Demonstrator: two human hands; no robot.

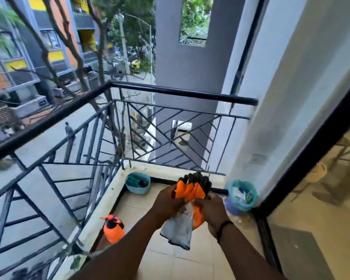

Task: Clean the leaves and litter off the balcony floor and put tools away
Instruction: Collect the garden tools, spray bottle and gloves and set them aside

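My two hands (166, 201) (212, 207) are full with the gloves (190, 197), over bare floor tiles (170, 257) in the middle of the balcony. The far left corner is taken by a teal basket (137, 183), the far right corner by a lined bin (242, 196). An orange sprayer (113, 229) stands against the left edge. The railing (170, 91) closes off left and far sides; the glass door (321, 199) walls the right

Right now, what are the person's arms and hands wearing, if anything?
Both forearms are bare, with no sleeves in view. The left hand is bare, with no glove, ring or watch visible. The right hand is also ungloved; a thin dark band circles its wrist. Motion blur hides finer detail.
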